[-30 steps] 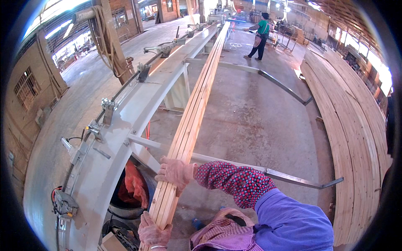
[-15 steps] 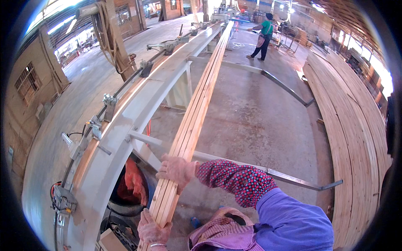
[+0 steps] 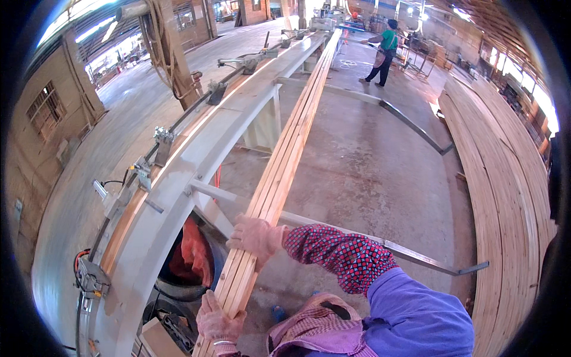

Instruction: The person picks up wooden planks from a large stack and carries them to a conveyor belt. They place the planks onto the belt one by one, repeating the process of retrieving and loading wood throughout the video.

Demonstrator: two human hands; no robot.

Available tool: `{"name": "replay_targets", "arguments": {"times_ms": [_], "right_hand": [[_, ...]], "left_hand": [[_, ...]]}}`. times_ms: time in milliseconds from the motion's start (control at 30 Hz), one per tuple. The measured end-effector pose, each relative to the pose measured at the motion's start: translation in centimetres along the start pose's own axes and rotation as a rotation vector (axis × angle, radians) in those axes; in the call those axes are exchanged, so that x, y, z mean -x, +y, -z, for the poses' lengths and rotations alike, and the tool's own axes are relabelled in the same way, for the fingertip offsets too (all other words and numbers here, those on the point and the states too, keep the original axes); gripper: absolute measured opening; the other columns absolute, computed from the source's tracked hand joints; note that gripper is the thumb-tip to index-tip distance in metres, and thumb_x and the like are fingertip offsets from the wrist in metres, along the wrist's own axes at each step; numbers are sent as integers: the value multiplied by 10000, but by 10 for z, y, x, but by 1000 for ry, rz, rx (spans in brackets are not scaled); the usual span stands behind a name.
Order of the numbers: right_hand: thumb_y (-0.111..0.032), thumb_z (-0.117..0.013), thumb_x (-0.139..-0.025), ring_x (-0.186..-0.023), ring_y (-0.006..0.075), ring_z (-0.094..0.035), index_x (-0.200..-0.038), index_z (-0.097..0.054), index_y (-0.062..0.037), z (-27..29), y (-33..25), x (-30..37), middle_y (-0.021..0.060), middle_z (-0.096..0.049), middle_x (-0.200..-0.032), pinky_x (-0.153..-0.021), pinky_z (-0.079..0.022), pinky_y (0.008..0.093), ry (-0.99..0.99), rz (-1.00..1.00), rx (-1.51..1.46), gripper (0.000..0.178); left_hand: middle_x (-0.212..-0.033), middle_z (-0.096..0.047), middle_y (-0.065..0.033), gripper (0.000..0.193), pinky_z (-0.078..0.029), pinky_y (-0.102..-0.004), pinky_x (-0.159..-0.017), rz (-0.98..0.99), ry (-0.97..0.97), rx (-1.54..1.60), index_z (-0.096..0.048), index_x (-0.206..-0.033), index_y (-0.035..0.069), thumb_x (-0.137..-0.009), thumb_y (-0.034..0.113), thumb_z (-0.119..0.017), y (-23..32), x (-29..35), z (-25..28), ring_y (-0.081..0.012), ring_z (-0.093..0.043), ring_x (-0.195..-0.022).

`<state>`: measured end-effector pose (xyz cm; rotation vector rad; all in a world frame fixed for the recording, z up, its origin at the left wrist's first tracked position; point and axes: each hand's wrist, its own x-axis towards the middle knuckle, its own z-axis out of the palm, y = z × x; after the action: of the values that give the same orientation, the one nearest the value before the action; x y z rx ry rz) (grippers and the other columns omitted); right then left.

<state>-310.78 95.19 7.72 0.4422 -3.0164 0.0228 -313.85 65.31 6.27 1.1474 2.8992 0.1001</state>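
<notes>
Several long, narrow wooden strips (image 3: 288, 154) lie side by side as a bundle and run from my body far into the background. My gloved right hand (image 3: 256, 238) is closed across the top of the bundle, its fingers wrapping over the left edge. Nearer to me, my gloved left hand (image 3: 219, 320) grips the same strips close to their near end, with the thumb side on top. A red and dark patterned sleeve cover (image 3: 342, 253) is on my right forearm. The undersides of both hands are hidden.
A long pale metal machine bed (image 3: 178, 190) with clamps runs along the left. Metal support arms (image 3: 416, 256) stretch rightward beneath the strips. Stacked boards (image 3: 499, 208) stand at right. A black bin (image 3: 190, 262) holding red material sits below. Another person (image 3: 383, 53) stands far off.
The view has shifted slightly, so the scene sits a little further right and lower. Both hands keep their hold on the strips.
</notes>
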Motion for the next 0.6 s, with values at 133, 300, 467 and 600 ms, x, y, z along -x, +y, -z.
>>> {"name": "replay_targets", "arguments": {"times_ms": [133,300,467,600], "right_hand": [[-577,-810,-475,-1004,228,-600,-1104,-605,-122,-11,3,2,44,-637,-1008,-1010,-373,394,44,-10,16,803],[-531,-820,-443,-987,232,-609,-1085,-616,-128,-21,8,2,41,-643,-994,-978,-389,402,113,19,29,786],[-376,-723,-634,-971,134,-618,-1138,-597,-194,-10,6,-1,-38,-627,-962,-1025,-353,403,23,20,104,550],[-421,-779,-544,-989,172,-613,-1130,-596,-176,-12,8,-6,-12,-625,-958,-1020,-369,413,5,19,90,661]], "left_hand": [[-1387,-477,-185,1098,-440,-433,-991,-24,20,-7,-344,-1447,-11,-581,484,-803,1,-1,-1,-360,-533,-1170],[-1376,-491,-186,1083,-440,-435,-990,-17,2,14,-363,-1437,-7,-581,490,-802,0,-2,-2,-354,-531,-1181],[-1370,-501,-174,1090,-447,-434,-982,-28,16,25,-375,-1434,12,-568,502,-820,-4,-2,-5,-345,-535,-1185],[-1373,-513,-154,1050,-438,-413,-991,35,-38,55,-384,-1427,27,-590,494,-811,-1,-3,5,-288,-539,-1209]]}}
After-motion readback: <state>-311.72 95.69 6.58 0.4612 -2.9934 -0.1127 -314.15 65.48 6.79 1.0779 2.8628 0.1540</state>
